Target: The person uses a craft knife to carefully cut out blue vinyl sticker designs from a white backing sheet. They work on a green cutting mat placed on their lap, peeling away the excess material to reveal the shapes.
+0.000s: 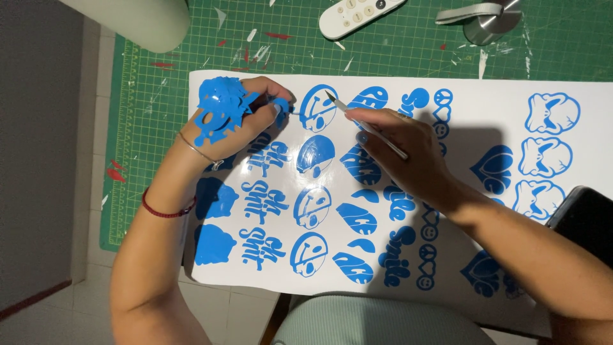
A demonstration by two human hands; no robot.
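Pale ribbed fabric (383, 322) at 6 o'clock lies nearest the camera, just below the white vinyl sheet (485, 102) of blue cut decals resting on a green cutting mat (408, 48). Left hand (239, 121), at 10 o'clock, rests on the sheet with fingertips pinched on a small blue scrap; a wad of peeled blue vinyl scraps (220, 105) clings to its back. Right hand (399, 150), at centre, is closed around a slim weeding knife (367, 124) whose tip points at the topmost round face decal (318, 107). Most designs appear already freed of background; by judgement, weeding is well advanced, with fine inner pieces left. White remote control (359, 14) and metal tool (485, 19) lie at 12 to 1 o'clock; a dark phone (584, 214) at 3 o'clock.
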